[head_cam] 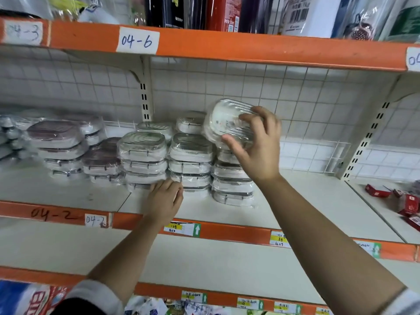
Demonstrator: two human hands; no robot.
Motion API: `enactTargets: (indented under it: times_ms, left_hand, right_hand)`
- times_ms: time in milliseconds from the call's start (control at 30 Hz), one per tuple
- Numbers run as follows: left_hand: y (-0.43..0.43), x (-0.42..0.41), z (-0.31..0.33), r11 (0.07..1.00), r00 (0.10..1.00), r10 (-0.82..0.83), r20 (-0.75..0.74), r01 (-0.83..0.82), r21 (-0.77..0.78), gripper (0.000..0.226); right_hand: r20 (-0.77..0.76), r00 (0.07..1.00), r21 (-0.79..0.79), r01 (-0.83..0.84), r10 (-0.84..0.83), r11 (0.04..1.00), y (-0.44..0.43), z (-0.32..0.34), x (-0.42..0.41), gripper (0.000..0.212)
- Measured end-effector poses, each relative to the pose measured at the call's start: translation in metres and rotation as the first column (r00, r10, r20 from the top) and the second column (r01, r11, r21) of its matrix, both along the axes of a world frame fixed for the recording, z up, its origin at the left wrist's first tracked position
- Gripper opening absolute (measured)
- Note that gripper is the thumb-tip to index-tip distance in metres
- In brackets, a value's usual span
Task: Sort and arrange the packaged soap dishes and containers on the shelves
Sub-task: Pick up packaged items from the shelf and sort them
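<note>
Stacks [189,160] of wrapped soap dishes stood grouped by colour on the shelf [295,201]. The right hand [259,146] pinched one white dish [227,119], tilted, over the rightmost stack [231,185], likely to top it. The left hand [164,196] rested bent-fingered against the lower packs [145,178], grip unclear, seemingly steadying them.

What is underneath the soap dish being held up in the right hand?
Below the dish, a stack of wrapped dishes stands on the shelf. The right hand and dish hide the stack's top.

Top-shelf bottles [177,10] cut off by upper edge. Red boxes [409,204] cropped at right edge. Lowest pack [136,187] partly behind left hand [164,198].
</note>
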State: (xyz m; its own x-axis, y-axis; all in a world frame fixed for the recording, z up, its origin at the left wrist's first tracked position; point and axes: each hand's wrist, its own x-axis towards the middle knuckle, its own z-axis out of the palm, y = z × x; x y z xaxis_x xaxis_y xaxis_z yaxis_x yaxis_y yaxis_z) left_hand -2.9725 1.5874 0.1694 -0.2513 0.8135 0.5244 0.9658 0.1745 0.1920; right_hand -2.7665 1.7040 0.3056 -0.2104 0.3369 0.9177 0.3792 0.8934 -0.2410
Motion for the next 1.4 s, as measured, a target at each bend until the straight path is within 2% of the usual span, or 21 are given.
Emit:
enactTargets:
  times_ms: [233, 333, 433, 600, 667, 767, 967, 1167, 1400]
  left_hand:
    - [0.002, -0.007, -0.015, 0.987, 0.999, 0.006, 0.039, -0.013, 0.162, 0.032]
    - [0.006, -0.009, -0.019, 0.977, 1.0, -0.002, 0.025, -0.004, 0.214, 0.03]
    - [0.006, -0.009, -0.02, 0.97, 1.0, -0.019, 0.001, 0.018, 0.243, 0.027]
    - [0.006, -0.01, -0.019, 0.965, 1.0, -0.03, -0.003, 0.029, 0.259, 0.026]
    - [0.006, -0.01, -0.019, 0.963, 0.999, -0.037, 0.002, 0.035, 0.266, 0.025]
    - [0.006, -0.011, -0.02, 0.963, 0.999, -0.043, 0.01, 0.039, 0.267, 0.025]
    - [0.008, -0.013, -0.023, 0.955, 0.999, -0.049, 0.006, 0.045, 0.293, 0.025]
    - [0.01, -0.013, -0.025, 0.953, 0.999, -0.04, 0.0, 0.039, 0.301, 0.024]
    - [0.007, -0.013, -0.023, 0.965, 0.999, -0.028, 0.025, 0.02, 0.263, 0.024]
  right_hand:
    - [0.271, 0.961, 0.031, -0.071, 0.06, 0.997, 0.003, 0.014, -0.063, 0.051]
    - [0.457, 0.888, -0.03, -0.036, 0.045, 0.999, 0.006, 0.019, -0.081, 0.054]
    - [0.604, 0.797, -0.016, 0.015, -0.002, 1.0, 0.011, 0.024, -0.094, 0.056]
    - [0.71, 0.704, -0.061, 0.084, -0.016, 0.995, 0.013, 0.029, -0.111, 0.056]
    - [0.753, 0.652, -0.01, 0.143, -0.087, 0.99, 0.013, 0.027, -0.114, 0.056]
    - [0.779, 0.6, 0.093, 0.174, -0.181, 0.98, 0.017, 0.024, -0.113, 0.064]
    - [0.784, 0.563, 0.154, 0.233, -0.262, 0.96, 0.018, 0.025, -0.113, 0.064]
    - [0.749, 0.603, 0.14, 0.26, -0.273, 0.955, 0.018, 0.022, -0.113, 0.06]
    - [0.718, 0.661, 0.027, 0.286, -0.217, 0.958, 0.02, 0.01, -0.114, 0.058]
